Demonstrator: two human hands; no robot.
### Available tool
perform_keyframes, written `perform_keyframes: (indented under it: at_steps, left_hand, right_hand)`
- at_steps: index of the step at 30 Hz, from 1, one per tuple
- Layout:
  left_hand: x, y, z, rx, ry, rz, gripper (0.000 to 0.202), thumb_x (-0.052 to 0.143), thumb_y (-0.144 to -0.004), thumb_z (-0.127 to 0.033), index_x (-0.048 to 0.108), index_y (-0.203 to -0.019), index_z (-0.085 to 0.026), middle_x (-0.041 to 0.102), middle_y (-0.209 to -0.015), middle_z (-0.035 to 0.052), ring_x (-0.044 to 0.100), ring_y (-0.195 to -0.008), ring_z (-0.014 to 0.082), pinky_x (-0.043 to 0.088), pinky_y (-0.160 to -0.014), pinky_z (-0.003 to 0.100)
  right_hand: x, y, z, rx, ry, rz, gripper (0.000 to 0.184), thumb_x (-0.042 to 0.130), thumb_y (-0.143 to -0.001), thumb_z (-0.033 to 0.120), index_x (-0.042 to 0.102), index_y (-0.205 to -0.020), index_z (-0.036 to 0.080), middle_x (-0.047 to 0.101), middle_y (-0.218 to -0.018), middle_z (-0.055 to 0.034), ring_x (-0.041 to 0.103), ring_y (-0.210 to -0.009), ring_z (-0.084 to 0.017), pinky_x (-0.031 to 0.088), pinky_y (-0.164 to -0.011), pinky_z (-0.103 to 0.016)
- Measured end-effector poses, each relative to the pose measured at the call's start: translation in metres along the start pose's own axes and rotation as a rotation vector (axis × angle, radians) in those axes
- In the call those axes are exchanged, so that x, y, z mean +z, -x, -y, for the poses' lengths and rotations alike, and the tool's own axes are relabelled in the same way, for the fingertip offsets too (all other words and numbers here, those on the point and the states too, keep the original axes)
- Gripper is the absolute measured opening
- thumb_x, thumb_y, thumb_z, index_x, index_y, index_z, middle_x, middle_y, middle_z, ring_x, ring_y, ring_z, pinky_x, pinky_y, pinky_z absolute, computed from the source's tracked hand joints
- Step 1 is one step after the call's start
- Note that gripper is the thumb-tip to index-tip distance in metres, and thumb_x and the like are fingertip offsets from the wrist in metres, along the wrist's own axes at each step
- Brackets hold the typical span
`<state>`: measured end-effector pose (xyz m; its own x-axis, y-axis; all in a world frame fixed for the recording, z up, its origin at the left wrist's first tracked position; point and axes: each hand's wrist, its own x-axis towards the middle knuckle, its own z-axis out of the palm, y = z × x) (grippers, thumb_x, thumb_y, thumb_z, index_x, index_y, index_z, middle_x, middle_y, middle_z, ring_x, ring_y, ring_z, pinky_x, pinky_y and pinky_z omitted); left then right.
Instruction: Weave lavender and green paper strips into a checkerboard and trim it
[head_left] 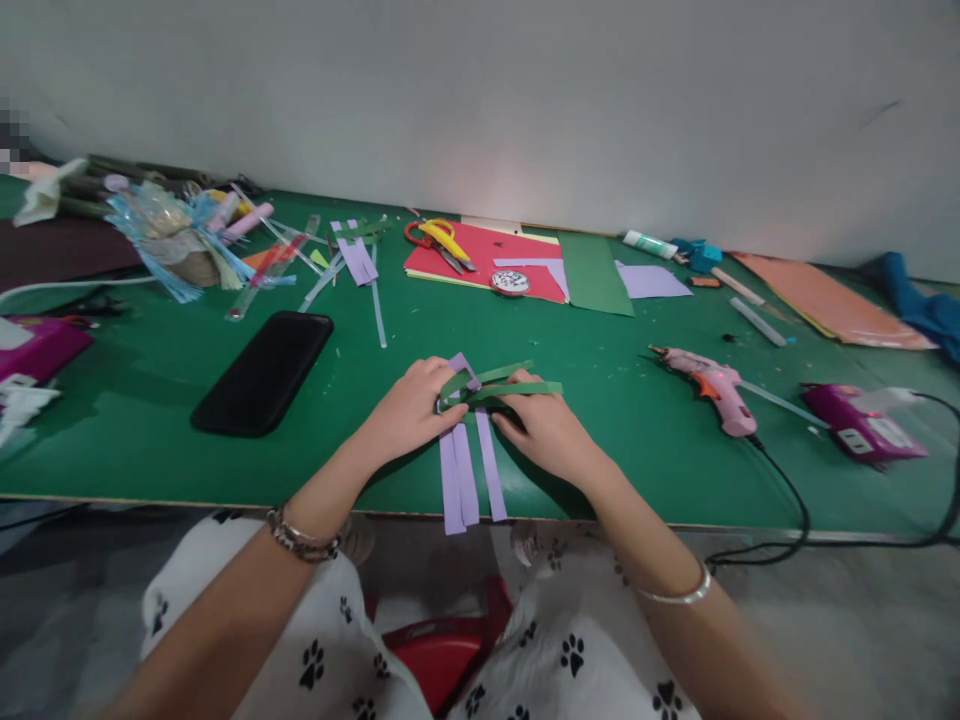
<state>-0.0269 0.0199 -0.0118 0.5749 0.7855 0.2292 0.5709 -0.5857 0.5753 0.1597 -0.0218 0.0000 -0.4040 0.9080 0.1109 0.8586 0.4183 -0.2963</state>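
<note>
Close to the table's front edge, purple paper strips lie side by side with their lower ends over the edge. Green paper strips cross them near the top and stick out to the right. My left hand is closed on the crossing, its thumb pressing the purple strips and the left ends of the green ones. My right hand lies just right of the purple strips, fingers bent at the green strips, which pass over its fingers. Whether its fingertips grip a strip is hidden.
A black phone lies left. Behind are scissors on red paper, a green sheet and a glue stick. A pink glue gun with its cord and a purple power strip lie right.
</note>
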Motion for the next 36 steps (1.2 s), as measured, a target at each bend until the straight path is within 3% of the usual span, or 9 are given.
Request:
perform_keyframes:
  at_steps: [3, 9, 17, 22, 26, 28, 31, 34, 36]
  left_hand:
    - [-0.004, 0.000, 0.000, -0.053, 0.046, -0.019, 0.024, 0.046, -0.078, -0.032, 0.058, -0.089, -0.015, 0.060, -0.097, 0.0091, 0.054, -0.091, 0.0225, 0.044, -0.078, 0.036]
    - [-0.019, 0.015, -0.002, -0.281, 0.198, -0.198, 0.025, 0.044, -0.077, -0.033, 0.052, -0.094, -0.016, 0.060, -0.079, 0.0027, 0.054, -0.066, 0.0142, 0.042, -0.059, 0.025]
    - [-0.025, 0.039, 0.009, -0.349, 0.245, -0.245, 0.037, 0.046, -0.075, -0.030, 0.042, -0.110, -0.018, 0.061, -0.080, 0.0012, 0.058, -0.070, 0.0144, 0.046, -0.067, 0.028]
    - [-0.023, 0.048, 0.018, -0.297, 0.126, -0.228, 0.037, 0.043, -0.078, -0.026, 0.041, -0.114, -0.017, 0.060, -0.090, 0.0044, 0.059, -0.072, 0.0145, 0.049, -0.067, 0.029]
    - [-0.026, 0.048, 0.007, -0.134, -0.309, -0.306, 0.029, 0.039, -0.083, -0.021, 0.051, -0.108, -0.015, 0.059, -0.102, 0.0127, 0.056, -0.096, 0.0248, 0.046, -0.080, 0.040]
    - [-0.026, 0.046, -0.003, -0.020, -0.422, -0.250, 0.027, 0.037, -0.086, -0.020, 0.055, -0.106, -0.015, 0.059, -0.102, 0.0127, 0.056, -0.095, 0.0249, 0.047, -0.079, 0.039]
    - [-0.022, 0.042, -0.013, 0.127, -0.412, -0.100, 0.024, 0.037, -0.087, -0.018, 0.059, -0.098, -0.015, 0.061, -0.092, 0.0089, 0.058, -0.087, 0.0202, 0.049, -0.075, 0.033]
    - [-0.014, 0.037, -0.014, 0.186, -0.427, -0.002, 0.022, 0.040, -0.088, -0.017, 0.060, -0.096, -0.014, 0.063, -0.092, 0.0091, 0.059, -0.085, 0.0201, 0.049, -0.074, 0.033]
    - [-0.010, 0.035, -0.013, 0.209, -0.441, 0.051, 0.022, 0.040, -0.088, -0.018, 0.061, -0.096, -0.013, 0.064, -0.093, 0.0095, 0.060, -0.085, 0.0208, 0.050, -0.072, 0.034]
  right_hand:
    - [0.000, 0.001, 0.002, 0.011, 0.021, -0.001, 0.023, 0.046, -0.084, 0.017, 0.063, -0.098, 0.014, 0.057, -0.095, -0.0098, 0.051, -0.092, -0.021, 0.040, -0.081, -0.036]
    - [0.002, 0.000, 0.000, 0.009, 0.034, 0.004, 0.023, 0.045, -0.084, 0.018, 0.063, -0.098, 0.014, 0.057, -0.096, -0.0105, 0.050, -0.092, -0.021, 0.039, -0.079, -0.035]
    - [0.001, 0.001, 0.001, 0.033, 0.041, 0.012, 0.022, 0.045, -0.083, 0.018, 0.063, -0.095, 0.014, 0.056, -0.097, -0.0108, 0.050, -0.092, -0.021, 0.039, -0.078, -0.036]
    - [0.001, 0.003, 0.001, 0.065, 0.016, 0.012, 0.022, 0.046, -0.083, 0.018, 0.063, -0.096, 0.018, 0.056, -0.098, -0.0089, 0.050, -0.096, -0.022, 0.037, -0.079, -0.037]
    - [0.003, 0.005, 0.001, 0.155, -0.037, -0.031, 0.020, 0.049, -0.081, 0.023, 0.064, -0.094, 0.021, 0.056, -0.107, -0.0088, 0.048, -0.106, -0.024, 0.031, -0.088, -0.047]
    - [0.004, 0.005, 0.000, 0.177, -0.057, -0.059, 0.019, 0.053, -0.079, 0.025, 0.065, -0.093, 0.024, 0.057, -0.112, -0.0083, 0.046, -0.111, -0.025, 0.025, -0.092, -0.051]
    - [0.006, 0.006, -0.003, 0.183, -0.054, -0.092, 0.022, 0.056, -0.076, 0.026, 0.064, -0.096, 0.027, 0.059, -0.112, -0.0069, 0.046, -0.113, -0.025, 0.020, -0.095, -0.055]
    - [0.008, 0.007, -0.006, 0.189, -0.052, -0.113, 0.023, 0.056, -0.075, 0.029, 0.063, -0.097, 0.028, 0.060, -0.112, -0.0053, 0.046, -0.113, -0.026, 0.017, -0.097, -0.056]
    - [0.008, 0.008, -0.008, 0.198, -0.056, -0.167, 0.034, 0.057, -0.074, 0.033, 0.057, -0.108, 0.029, 0.059, -0.112, -0.0065, 0.048, -0.112, -0.027, 0.017, -0.097, -0.057]
